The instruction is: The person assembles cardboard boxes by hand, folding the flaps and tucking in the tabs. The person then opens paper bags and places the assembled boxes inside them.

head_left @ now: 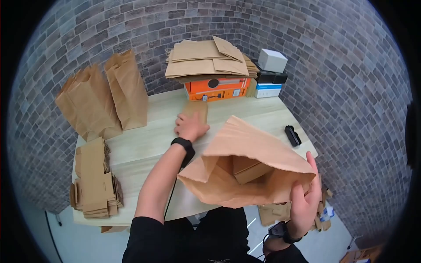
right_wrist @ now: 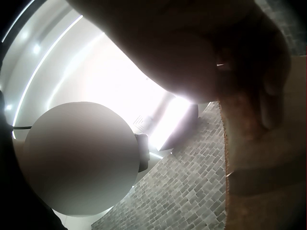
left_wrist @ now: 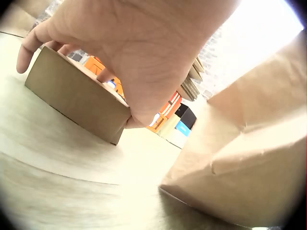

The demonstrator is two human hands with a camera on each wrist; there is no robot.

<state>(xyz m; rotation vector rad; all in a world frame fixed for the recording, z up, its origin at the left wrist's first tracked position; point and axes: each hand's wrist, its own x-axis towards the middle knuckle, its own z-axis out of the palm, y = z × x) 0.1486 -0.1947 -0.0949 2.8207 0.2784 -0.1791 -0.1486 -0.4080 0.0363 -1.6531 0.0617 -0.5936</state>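
My left hand (head_left: 191, 127) reaches over a small brown cardboard box (head_left: 196, 111) lying on the table. In the left wrist view the thumb is at one end of that box (left_wrist: 76, 96) and the fingers spread over its far side. My right hand (head_left: 305, 204) holds the rim of a brown paper bag (head_left: 263, 142), thumb on the inside and fingers along the outer face. The bag's mouth gapes toward me, and another cardboard box (head_left: 252, 172) lies inside it. In the right wrist view the dim right hand (right_wrist: 254, 62) covers part of the paper.
Two upright paper bags (head_left: 127, 94) stand at the back left. Flattened cardboard (head_left: 94, 179) is stacked at the front left. Folded paper bags (head_left: 204, 65) top an orange box (head_left: 217, 87) at the back. A black object (head_left: 293, 136) lies near the right edge of the table (head_left: 160, 111).
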